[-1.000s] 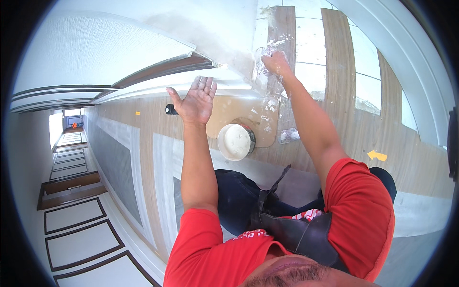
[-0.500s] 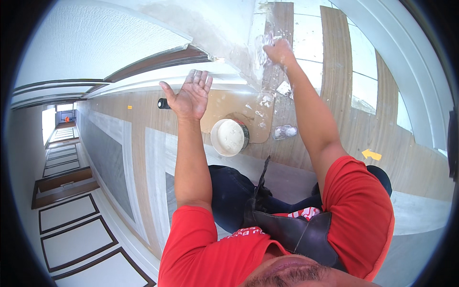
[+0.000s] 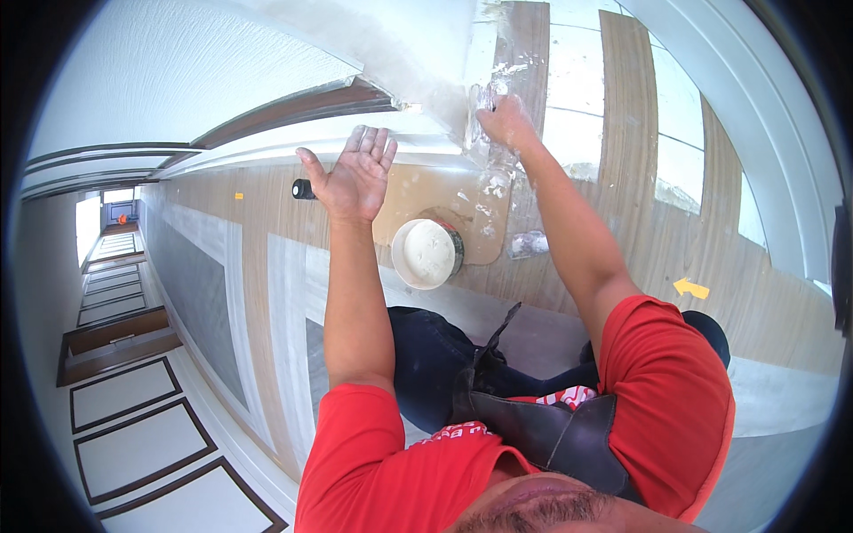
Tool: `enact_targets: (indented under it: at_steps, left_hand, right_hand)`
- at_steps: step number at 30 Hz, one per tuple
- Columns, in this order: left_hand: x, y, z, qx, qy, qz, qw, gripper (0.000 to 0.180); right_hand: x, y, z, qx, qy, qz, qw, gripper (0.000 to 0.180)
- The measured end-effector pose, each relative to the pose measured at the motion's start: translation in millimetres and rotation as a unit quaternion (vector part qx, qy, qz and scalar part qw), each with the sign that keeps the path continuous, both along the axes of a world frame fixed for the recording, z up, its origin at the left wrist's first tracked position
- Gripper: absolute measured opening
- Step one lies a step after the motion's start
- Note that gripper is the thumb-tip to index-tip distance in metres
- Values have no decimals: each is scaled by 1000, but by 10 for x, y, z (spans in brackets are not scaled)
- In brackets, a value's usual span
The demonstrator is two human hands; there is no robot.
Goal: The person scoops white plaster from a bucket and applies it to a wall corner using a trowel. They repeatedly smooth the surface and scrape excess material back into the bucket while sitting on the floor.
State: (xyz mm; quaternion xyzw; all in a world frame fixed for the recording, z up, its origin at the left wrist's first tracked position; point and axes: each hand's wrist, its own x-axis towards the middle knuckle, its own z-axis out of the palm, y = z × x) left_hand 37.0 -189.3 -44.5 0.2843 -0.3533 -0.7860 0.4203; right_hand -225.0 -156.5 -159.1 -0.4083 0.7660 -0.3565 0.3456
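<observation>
My left hand (image 3: 358,178) is open, palm showing and fingers spread, with white residue on the fingertips. It holds nothing and is in front of the white skirting, beside a small black bottle (image 3: 303,189). My right hand (image 3: 507,123) is closed on a pale, putty-smeared flat tool (image 3: 479,114) at the wall corner; its exact kind is hard to make out. Between my arms, nearer to me, stands a round tub (image 3: 428,253) of white putty on a brown board (image 3: 402,191). A clear, whitish-smeared item (image 3: 530,245) lies right of the tub.
White smears and flakes (image 3: 494,185) spot the wood-look floor near the corner. Pale tiles (image 3: 573,80) alternate with wood-look strips at the far right. A yellow arrow marker (image 3: 690,288) lies on the floor. A white curved frame (image 3: 773,115) borders the right side; a corridor with panelled walls (image 3: 133,391) runs left.
My right hand and the tool have moved toward me and slightly left along the wall corner. My left hand stays nearly in place, open.
</observation>
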Motion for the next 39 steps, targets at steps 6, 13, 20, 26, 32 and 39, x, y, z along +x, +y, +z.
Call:
enact_targets:
  at_steps: [6,13,20,26,32,39]
  left_hand:
    - [29,17,-1,4,6,9,1000,142]
    - [-31,-21,-22,15,22,5,1000,142]
    - [9,-9,-53,17,28,2,999,141]
    - [6,-13,-7,15,22,6,1000,139]
    - [-39,19,-7,22,16,21,999,138]
    - [-45,27,18,13,13,15,1000,140]
  right_hand:
    - [-196,213,423,-86,-88,-52,991,49]
    - [115,291,-272,-100,45,-115,987,43]
    - [432,179,-63,-93,40,-90,991,42]
    - [336,-70,389,-120,8,-41,992,42]
    - [171,81,954,-143,-63,-48,987,45]
    - [-457,47,527,-88,13,-102,991,48]
